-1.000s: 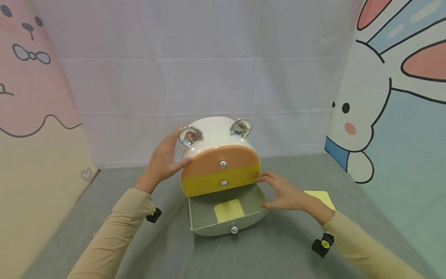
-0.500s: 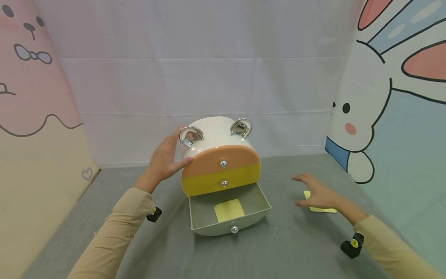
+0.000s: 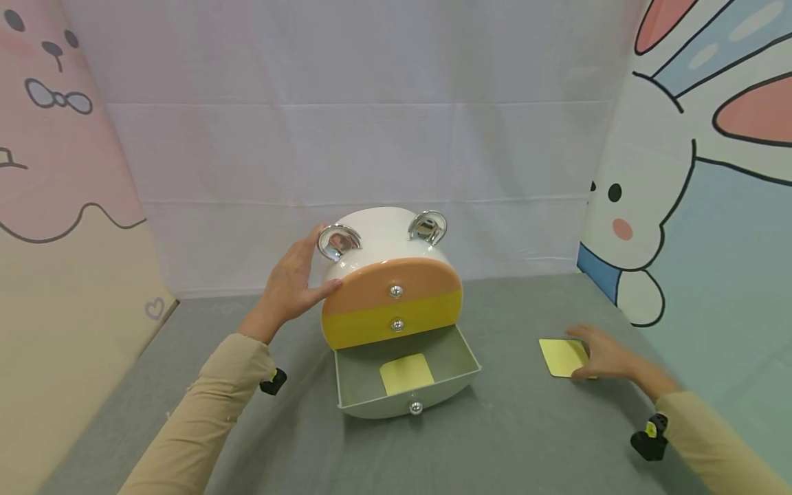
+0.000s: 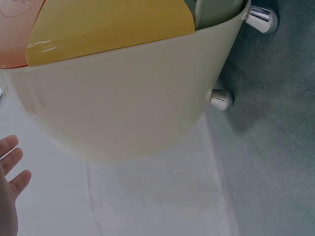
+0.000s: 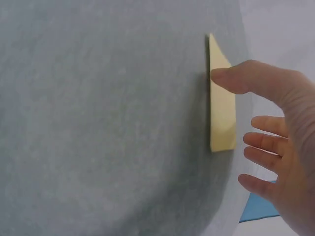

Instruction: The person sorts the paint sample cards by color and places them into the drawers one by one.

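Observation:
A white round cabinet (image 3: 377, 230) with two silver ears stands mid-table; its side fills the left wrist view (image 4: 123, 103). The orange drawer (image 3: 390, 278) and the yellow drawer (image 3: 371, 326) are closed. The bottom grey-green drawer (image 3: 371, 407) is pulled out, with a yellow note pad (image 3: 406, 374) lying flat inside. My left hand (image 3: 291, 282) presses flat against the cabinet's left side, fingers straight (image 4: 9, 187). To the right, my right hand (image 3: 609, 357) reaches over a second yellow pad (image 3: 559, 356) on the table, fingers spread, its thumb touching the pad's edge (image 5: 221, 108).
A grey cloth (image 3: 495, 440) covers the table. A cartoon panel (image 3: 56, 206) walls the left side and a rabbit panel (image 3: 693, 206) the right. A white sheet (image 3: 371, 124) hangs behind the cabinet. Bare cloth lies in front of the open drawer.
My right hand has left the open drawer's right side, swung right across the table and come down on the loose yellow pad. The left hand and the cabinet have stayed put.

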`<state>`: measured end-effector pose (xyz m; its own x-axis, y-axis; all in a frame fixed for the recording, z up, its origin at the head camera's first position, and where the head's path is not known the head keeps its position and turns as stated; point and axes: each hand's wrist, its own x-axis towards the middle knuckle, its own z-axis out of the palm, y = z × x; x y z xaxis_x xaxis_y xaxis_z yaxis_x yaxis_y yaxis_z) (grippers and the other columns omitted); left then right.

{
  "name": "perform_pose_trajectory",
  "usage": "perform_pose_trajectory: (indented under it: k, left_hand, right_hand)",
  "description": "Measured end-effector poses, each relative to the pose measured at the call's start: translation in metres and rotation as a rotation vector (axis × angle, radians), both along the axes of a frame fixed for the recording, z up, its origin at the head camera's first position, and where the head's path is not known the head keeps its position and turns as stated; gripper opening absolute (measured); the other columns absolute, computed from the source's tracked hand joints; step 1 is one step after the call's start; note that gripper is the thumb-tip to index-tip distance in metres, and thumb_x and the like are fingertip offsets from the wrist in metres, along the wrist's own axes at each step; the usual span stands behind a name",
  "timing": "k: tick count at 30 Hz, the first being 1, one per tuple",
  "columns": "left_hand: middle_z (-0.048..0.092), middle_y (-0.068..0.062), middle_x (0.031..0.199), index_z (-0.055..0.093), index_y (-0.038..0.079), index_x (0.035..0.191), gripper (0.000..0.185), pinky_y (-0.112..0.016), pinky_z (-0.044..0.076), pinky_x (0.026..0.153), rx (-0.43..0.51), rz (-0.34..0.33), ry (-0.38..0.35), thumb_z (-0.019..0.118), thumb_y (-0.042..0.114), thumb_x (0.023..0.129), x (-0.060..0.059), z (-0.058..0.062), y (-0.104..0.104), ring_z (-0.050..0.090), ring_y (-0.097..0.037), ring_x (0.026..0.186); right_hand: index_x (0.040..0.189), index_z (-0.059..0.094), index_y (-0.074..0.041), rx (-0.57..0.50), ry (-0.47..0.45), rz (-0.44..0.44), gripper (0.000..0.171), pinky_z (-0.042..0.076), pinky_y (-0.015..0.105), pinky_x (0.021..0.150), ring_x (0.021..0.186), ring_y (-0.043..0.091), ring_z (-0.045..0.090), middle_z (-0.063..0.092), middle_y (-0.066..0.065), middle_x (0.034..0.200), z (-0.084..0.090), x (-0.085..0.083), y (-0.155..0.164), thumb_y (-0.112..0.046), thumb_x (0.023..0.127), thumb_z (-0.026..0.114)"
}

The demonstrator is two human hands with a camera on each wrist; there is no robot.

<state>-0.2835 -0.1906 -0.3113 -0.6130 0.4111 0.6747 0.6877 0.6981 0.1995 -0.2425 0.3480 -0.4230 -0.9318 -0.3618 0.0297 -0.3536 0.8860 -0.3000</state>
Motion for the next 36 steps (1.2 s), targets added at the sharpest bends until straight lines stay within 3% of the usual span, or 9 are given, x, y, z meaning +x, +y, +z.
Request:
perform_pose_trajectory:
  k: [7,14,24,29,36]
  left_hand:
    - [0.041,-0.016,0.136,0.016,0.011,0.146,0.09,-0.05,0.037,0.094,-0.001,-0.001,-0.008,0.043,0.067,0.08,0.0,0.0,0.0,0.042,-0.033,0.117]
    - [0.04,-0.016,0.136,0.017,0.01,0.146,0.091,-0.05,0.037,0.094,0.002,0.008,-0.011,0.043,0.067,0.08,0.0,0.0,0.0,0.042,-0.033,0.118]
    - [0.04,-0.017,0.136,0.016,0.011,0.146,0.09,-0.05,0.037,0.094,-0.004,0.006,-0.013,0.044,0.066,0.081,-0.001,-0.001,0.001,0.042,-0.033,0.118]
    - [0.041,-0.017,0.135,0.016,0.011,0.146,0.09,-0.05,0.038,0.093,-0.009,0.012,-0.004,0.044,0.067,0.08,-0.001,-0.001,0.0,0.042,-0.033,0.118]
    - [0.042,-0.017,0.134,0.018,0.01,0.145,0.089,-0.05,0.037,0.093,-0.001,0.006,-0.009,0.047,0.064,0.081,0.0,0.0,-0.001,0.042,-0.033,0.117]
  right_hand:
    - [0.112,0.051,0.017,-0.011,-0.012,-0.007,0.081,0.038,0.058,0.086,0.104,0.049,0.046,0.051,0.032,0.111,-0.008,-0.001,0.011,-0.029,0.053,0.082]
    - [0.11,0.052,0.016,0.031,-0.06,-0.04,0.078,0.041,0.056,0.082,0.1,0.045,0.049,0.052,0.029,0.108,-0.006,-0.001,0.01,-0.033,0.057,0.081]
    - [0.104,0.059,0.012,0.1,-0.011,-0.034,0.07,0.045,0.05,0.077,0.092,0.036,0.055,0.056,0.022,0.102,-0.005,0.0,0.009,-0.042,0.062,0.076]
    - [0.101,0.06,0.012,0.06,0.033,-0.027,0.067,0.047,0.05,0.074,0.089,0.035,0.055,0.056,0.021,0.099,0.007,-0.001,0.006,-0.042,0.064,0.075]
    - [0.103,0.061,0.009,0.053,0.155,0.026,0.064,0.047,0.049,0.075,0.09,0.033,0.055,0.057,0.02,0.101,0.04,-0.004,-0.007,-0.041,0.066,0.075]
